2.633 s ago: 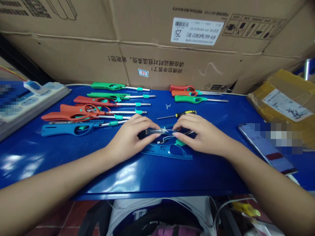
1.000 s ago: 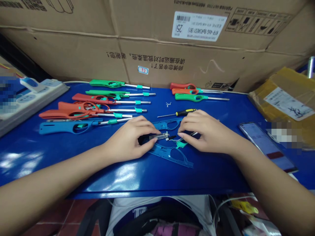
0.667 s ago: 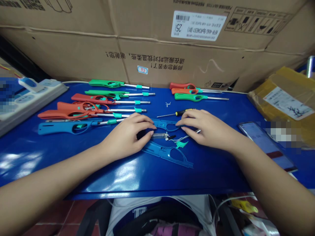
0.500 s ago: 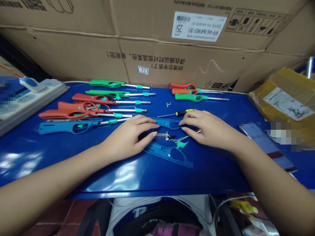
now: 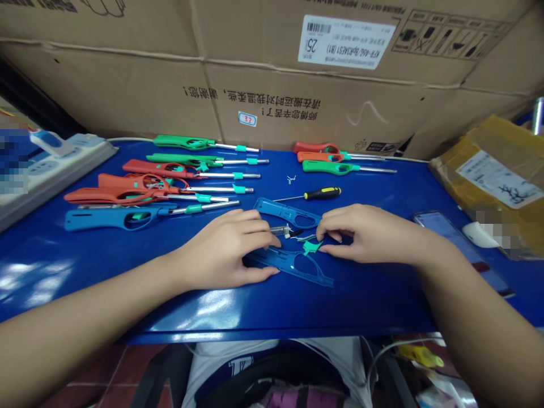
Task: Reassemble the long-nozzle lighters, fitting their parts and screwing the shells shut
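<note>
Your left hand [image 5: 232, 249] brackets a hollow blue plastic shell [image 5: 284, 259]; your right hand [image 5: 361, 233] meets an angular green trigger [image 5: 311, 247]; both grips unclear.

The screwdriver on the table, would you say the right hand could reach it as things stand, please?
Probably yes: the screwdriver's handle lies uncovered just beyond the right hand, though that hand is at the small green piece.

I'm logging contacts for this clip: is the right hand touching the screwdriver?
Apart: the head view shows blue tabletop between the screwdriver and the right hand.
</note>
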Demonstrator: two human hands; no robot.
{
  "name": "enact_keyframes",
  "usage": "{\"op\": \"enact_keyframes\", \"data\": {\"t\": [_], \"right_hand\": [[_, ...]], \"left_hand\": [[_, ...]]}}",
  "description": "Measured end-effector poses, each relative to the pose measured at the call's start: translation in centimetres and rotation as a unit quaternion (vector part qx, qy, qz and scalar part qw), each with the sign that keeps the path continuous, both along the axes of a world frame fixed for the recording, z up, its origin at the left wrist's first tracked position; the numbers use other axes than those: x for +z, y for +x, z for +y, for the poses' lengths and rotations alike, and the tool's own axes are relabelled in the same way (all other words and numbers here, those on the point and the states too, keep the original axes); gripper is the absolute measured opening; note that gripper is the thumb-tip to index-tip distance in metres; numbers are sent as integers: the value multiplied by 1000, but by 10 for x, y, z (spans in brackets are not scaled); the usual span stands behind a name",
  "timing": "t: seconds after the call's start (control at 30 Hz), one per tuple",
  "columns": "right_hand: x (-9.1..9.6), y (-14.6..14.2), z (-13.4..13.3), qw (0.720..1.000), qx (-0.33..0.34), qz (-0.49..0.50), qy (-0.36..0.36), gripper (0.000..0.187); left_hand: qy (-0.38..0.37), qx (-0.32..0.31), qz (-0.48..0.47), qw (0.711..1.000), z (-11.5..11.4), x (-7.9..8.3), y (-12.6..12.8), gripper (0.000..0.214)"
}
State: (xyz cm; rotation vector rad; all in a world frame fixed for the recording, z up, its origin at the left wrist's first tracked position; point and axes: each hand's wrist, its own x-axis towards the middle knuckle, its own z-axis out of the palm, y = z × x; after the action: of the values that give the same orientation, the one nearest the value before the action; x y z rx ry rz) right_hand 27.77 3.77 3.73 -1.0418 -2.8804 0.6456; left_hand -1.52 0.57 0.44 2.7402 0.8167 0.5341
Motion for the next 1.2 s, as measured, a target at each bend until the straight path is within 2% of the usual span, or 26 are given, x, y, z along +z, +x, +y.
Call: {"op": "enact_keyframes", "data": {"t": [0.17, 0.3, 0.53, 0.8, 1.0, 1.2], "right_hand": [[1, -1, -1, 997, 20, 64, -30, 12], [5, -1, -4, 993, 26, 116, -28, 18], [8, -2, -7, 988, 30, 150, -23, 14], [-9, -14, -9, 991, 65, 109, -33, 12], [-8, -14, -11, 988, 75, 131, -11, 13], [-9, -16, -13, 992, 83, 94, -2, 12]], "left_hand": [[-18, 13, -17, 1000, 0, -4, 1, 27], [-21, 20, -32, 999, -1, -5, 3, 30], [-24, 30, -24, 999, -2, -5, 3, 34], [-30, 36, -29, 998, -1, -7, 5, 27], [-33, 39, -32, 998, -1, -7, 4, 26], [-42, 41, -34, 998, -1, -7, 4, 26]]}}
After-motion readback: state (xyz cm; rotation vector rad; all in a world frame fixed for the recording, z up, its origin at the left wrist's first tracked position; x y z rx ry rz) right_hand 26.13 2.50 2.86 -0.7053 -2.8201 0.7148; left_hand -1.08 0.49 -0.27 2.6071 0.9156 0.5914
